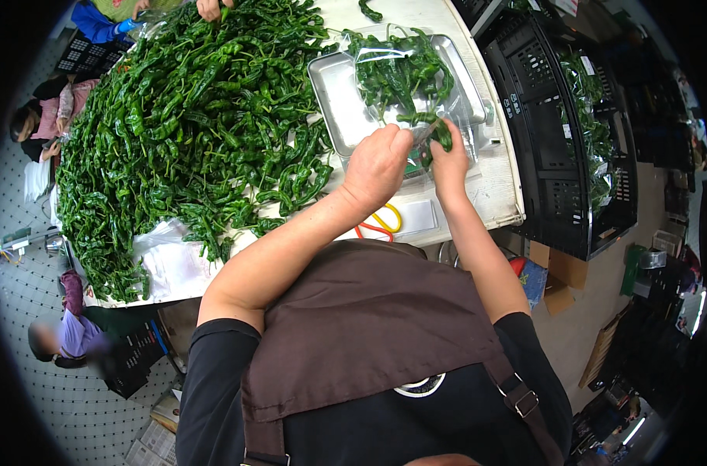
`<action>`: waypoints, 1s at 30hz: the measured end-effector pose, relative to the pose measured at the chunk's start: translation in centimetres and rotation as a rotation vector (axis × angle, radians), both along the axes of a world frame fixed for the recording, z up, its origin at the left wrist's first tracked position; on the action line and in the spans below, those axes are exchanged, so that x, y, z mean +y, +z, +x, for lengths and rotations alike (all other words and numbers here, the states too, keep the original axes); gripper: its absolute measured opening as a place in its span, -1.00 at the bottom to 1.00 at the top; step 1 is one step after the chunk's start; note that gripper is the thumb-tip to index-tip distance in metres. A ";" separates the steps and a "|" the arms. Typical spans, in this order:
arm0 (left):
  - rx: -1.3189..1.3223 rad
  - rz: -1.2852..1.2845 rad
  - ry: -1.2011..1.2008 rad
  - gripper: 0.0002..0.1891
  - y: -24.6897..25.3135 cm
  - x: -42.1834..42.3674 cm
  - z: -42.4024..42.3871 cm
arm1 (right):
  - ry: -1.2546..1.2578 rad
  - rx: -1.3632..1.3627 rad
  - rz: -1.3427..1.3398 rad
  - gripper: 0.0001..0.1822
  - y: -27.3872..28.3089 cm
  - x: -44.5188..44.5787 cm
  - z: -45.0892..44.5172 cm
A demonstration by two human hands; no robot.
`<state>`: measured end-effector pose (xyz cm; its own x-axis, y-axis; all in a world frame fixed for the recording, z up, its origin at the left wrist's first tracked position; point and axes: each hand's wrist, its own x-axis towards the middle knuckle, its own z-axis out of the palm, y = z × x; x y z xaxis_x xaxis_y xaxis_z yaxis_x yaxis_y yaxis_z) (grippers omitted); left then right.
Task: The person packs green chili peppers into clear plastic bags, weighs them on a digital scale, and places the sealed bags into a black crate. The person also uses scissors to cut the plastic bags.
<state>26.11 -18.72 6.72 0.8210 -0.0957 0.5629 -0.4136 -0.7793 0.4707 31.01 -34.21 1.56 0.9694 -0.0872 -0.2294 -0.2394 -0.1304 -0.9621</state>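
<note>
A clear plastic bag of green peppers (pixel 397 73) lies over a metal tray (pixel 337 99) on the white table. My left hand (pixel 382 160) is closed at the near edge of the tray, its fingers gripping the mouth of the bag. Beside it, my right hand (pixel 451 157) holds a green pepper (pixel 442 137) between thumb and fingers at the bag's opening. Part of a digital scale shows under the bag, behind my hands. Scissors with red and yellow handles (pixel 393 220) lie close to my apron.
A large heap of green peppers (pixel 202 116) covers the table's left side. Empty plastic bags (pixel 176 262) lie at its near edge. Black crates (pixel 540 116) with bagged peppers stand at the right. Other people work around the far and left sides; one person's hand (pixel 212 8) is over the heap.
</note>
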 end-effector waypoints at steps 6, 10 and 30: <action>0.034 -0.008 -0.018 -0.82 0.2 -0.2 -0.3 | 0.133 -0.638 -0.402 -0.50 0.6 3.8 3.6; 0.014 -0.009 -0.033 -0.82 0.4 -0.5 0.0 | 0.156 -0.824 -0.592 -0.51 0.2 5.1 6.8; 0.314 0.064 -0.514 -0.44 4.7 1.2 -7.5 | 0.456 -0.407 -0.407 -0.55 5.5 -6.9 -13.8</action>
<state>18.61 -17.50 11.39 0.7870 -0.5493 0.2809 -0.5930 -0.5475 0.5905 17.21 -41.14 7.06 0.9314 0.3433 0.1211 0.2897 -0.4975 -0.8177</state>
